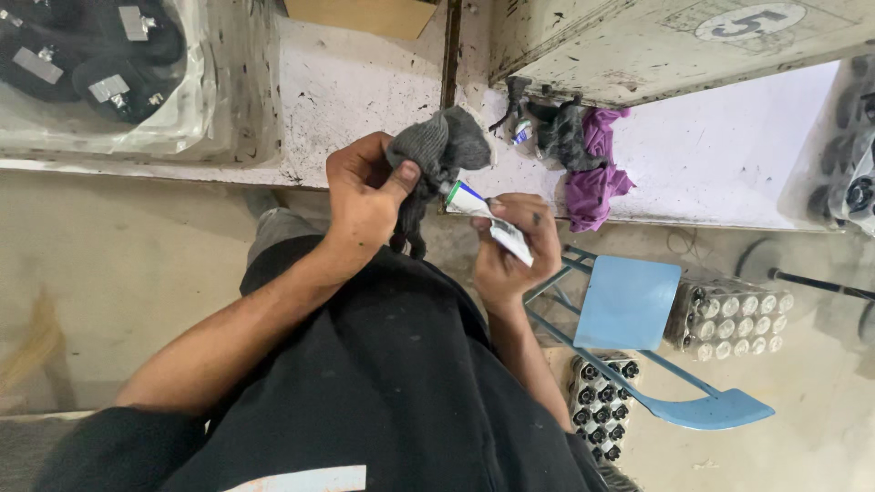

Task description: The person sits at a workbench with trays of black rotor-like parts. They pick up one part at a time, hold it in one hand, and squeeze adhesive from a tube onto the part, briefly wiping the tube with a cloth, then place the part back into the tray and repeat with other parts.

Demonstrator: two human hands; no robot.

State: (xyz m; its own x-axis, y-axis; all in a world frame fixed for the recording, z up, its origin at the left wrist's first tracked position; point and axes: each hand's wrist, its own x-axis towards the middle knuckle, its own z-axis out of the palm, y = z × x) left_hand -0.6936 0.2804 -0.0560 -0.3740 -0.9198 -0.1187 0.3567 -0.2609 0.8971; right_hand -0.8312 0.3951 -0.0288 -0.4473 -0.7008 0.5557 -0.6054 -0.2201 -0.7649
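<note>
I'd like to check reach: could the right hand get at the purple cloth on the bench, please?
Probably not freely: the right hand is full, gripping a white tube. The purple cloth lies uncovered close beyond it.

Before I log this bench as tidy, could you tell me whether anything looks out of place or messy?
Yes. A purple rag and dark cloths lie crumpled at the bench's edge, and the white bench top is heavily smudged black. The left hand holds a grey cloth; the right hand holds a small tube.

My one head camera looks steeply down, close over my hands, at the white surface (365, 82) edge and floor.
</note>
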